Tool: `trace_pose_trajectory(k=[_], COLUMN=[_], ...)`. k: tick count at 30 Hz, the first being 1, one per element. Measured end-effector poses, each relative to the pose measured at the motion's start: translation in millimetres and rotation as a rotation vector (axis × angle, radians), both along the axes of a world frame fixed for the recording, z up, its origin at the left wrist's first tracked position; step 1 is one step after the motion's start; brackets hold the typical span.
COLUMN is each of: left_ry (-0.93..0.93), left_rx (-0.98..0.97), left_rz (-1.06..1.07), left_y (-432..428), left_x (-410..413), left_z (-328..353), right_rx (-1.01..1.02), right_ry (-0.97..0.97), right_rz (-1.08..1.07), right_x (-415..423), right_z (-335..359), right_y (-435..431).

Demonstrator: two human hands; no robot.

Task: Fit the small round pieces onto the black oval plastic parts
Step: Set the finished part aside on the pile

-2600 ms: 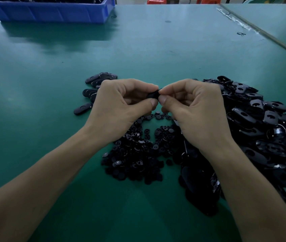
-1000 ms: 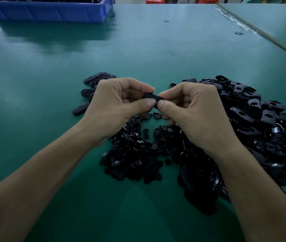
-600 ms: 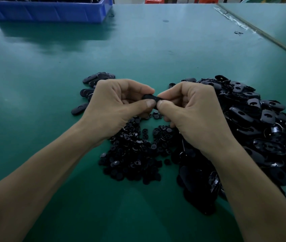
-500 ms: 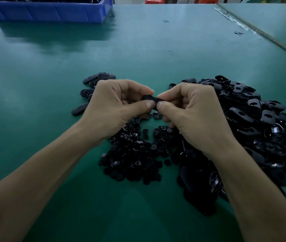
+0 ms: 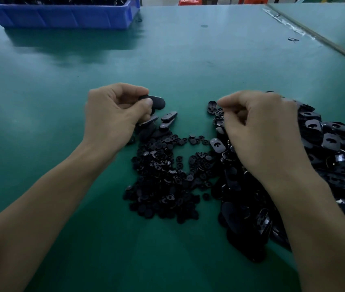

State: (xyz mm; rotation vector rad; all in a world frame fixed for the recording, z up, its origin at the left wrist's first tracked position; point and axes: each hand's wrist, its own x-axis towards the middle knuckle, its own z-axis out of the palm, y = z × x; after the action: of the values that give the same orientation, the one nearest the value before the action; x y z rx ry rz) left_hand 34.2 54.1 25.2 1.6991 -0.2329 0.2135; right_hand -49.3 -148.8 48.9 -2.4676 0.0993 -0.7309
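Oval part pinched between thumb and curled fingers of left hand, held just above a small group of ovals lying on the tabletop. Head view only; can't tell whether a round piece is seated in it. Right hand well apart from left, low over the near edge of the big oval pile, fingers curled, thumb and index tips close together; can't tell if anything is pinched there. Loose round pieces heaped between the two hands, nearer the body. Blue bin at the far left edge, not in play. Looks like a hand-off between cycles: left about to drop its part, right fetching the next. For a clean step: lay the held part flat with the group, not into the round heap. Pick a single oval by its rim, hole side up. Take one round piece only, line it up square with the hole, then press with the thumb until flush. Main risk looks like a tilted press, leaving the piece half-seated.
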Motion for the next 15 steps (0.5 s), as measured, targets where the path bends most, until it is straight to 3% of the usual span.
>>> trace_pose_trajectory(k=[7, 15], left_ry=[-0.002, -0.088], left_rx=[0.15, 0.303], left_rz=[0.142, 0.217], left_y=[13.3, 19.9], left_x=[13.5, 17.1], left_z=[-15.8, -23.8], right_rx=[-0.394, -0.456], right_ry=[0.412, 0.537], right_rz=[-0.033, -0.174], right_x=[-6.7, -8.6], right_z=[-3.7, -0.1], right_y=[14.1, 23.2])
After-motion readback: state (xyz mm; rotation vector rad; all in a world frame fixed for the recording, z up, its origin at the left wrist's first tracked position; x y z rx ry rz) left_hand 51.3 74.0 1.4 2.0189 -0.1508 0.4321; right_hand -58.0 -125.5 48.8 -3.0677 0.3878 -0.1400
